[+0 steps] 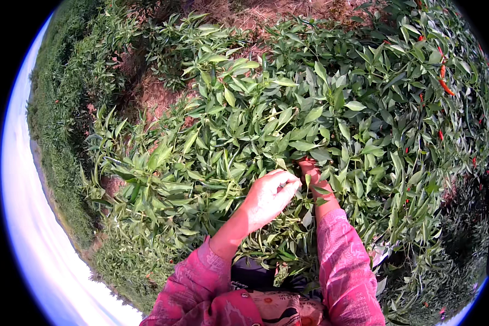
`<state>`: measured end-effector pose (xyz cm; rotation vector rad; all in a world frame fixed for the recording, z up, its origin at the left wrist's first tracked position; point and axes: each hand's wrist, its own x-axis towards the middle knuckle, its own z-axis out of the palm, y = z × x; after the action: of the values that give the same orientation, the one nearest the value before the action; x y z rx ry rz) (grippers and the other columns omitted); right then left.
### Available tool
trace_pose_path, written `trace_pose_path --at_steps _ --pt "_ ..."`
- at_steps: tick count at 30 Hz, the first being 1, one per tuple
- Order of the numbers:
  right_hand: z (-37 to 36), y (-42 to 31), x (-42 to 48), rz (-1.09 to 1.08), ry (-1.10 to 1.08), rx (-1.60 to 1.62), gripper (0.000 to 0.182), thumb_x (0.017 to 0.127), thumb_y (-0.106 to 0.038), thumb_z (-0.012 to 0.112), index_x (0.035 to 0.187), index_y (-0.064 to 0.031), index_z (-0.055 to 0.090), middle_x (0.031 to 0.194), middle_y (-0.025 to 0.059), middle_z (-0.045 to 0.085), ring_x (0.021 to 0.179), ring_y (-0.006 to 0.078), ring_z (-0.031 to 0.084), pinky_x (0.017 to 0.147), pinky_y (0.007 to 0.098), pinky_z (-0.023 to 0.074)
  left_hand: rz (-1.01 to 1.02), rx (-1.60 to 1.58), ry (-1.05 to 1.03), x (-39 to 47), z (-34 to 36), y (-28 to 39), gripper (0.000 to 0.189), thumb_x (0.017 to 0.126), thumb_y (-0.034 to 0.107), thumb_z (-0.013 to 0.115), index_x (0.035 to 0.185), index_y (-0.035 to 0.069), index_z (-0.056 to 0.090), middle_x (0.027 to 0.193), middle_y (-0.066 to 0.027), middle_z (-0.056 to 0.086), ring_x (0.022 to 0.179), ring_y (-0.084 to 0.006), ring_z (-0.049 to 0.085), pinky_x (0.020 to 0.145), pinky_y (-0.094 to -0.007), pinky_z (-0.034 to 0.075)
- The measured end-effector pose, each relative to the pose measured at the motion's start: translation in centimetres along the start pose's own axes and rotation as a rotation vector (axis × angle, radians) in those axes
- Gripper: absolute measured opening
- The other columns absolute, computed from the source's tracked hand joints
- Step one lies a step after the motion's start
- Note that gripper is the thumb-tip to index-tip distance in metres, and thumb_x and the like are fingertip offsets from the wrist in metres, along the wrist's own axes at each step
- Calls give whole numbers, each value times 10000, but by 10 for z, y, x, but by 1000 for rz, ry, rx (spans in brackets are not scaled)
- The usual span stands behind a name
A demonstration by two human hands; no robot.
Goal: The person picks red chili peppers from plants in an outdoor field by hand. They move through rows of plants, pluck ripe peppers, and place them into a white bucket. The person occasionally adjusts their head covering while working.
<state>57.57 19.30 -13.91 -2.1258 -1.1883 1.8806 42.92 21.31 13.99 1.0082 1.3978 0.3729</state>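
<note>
Dense green chili pepper plants (269,118) fill the view before me. My left hand (274,191) is above the leaves near the middle, its fingers curled in with thumb and forefinger close together; whether anything small lies between them cannot be told. Just right of it, my right hand (309,164) reaches into the foliage, its fingers mostly hidden by leaves, so what it touches does not show. A long green chili (134,193) hangs among the leaves on the left. Both forearms wear pink patterned sleeves.
Red chilies (446,86) hang on plants at the right. Reddish bare soil with dry straw (159,95) shows between plants at upper left. A pale crumpled piece (378,254) lies among the leaves beside my right sleeve. Rows of plants stretch away at the left.
</note>
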Motion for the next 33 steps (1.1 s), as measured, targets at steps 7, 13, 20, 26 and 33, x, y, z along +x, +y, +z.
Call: trace_pose_path --at_steps 7,13,20,26,33 --pt "25 35 14 -562 101 -67 268 912 -239 537 1107 -77 624 1074 99 644 984 253 591 890 379 447 -179 616 -236 101 -15 -5 347 878 86 571 1221 42 598 1145 -182 649 1040 -298 633 924 -361 483" --pt "8 32 -18 -759 654 -535 199 866 -143 633 1037 -42 623 962 94 652 893 233 615 839 386 466 14 747 271 104 -14 -15 383 844 23 575 1221 90 559 1041 -213 615 970 -396 610 854 -436 489" --pt "-44 -59 -56 -610 151 4 186 949 -229 552 941 -52 608 830 75 637 761 227 622 658 369 510 -44 474 281 132 -39 -19 407 854 36 571 1258 86 551 1128 -219 636 1031 -358 632 913 -392 487" --pt "-34 -64 -46 -46 -274 1058 304 950 -362 567 1092 -93 582 957 31 607 789 137 594 673 296 514 71 673 59 148 -46 -17 301 781 69 642 1078 39 606 1041 -180 654 1021 -365 607 916 -406 480" --pt "-17 -87 -16 65 -131 685 250 862 -261 682 1067 -163 578 951 -35 578 750 98 516 643 262 434 111 888 239 160 -34 -28 204 708 189 738 858 52 722 877 -122 693 897 -312 627 864 -404 486"
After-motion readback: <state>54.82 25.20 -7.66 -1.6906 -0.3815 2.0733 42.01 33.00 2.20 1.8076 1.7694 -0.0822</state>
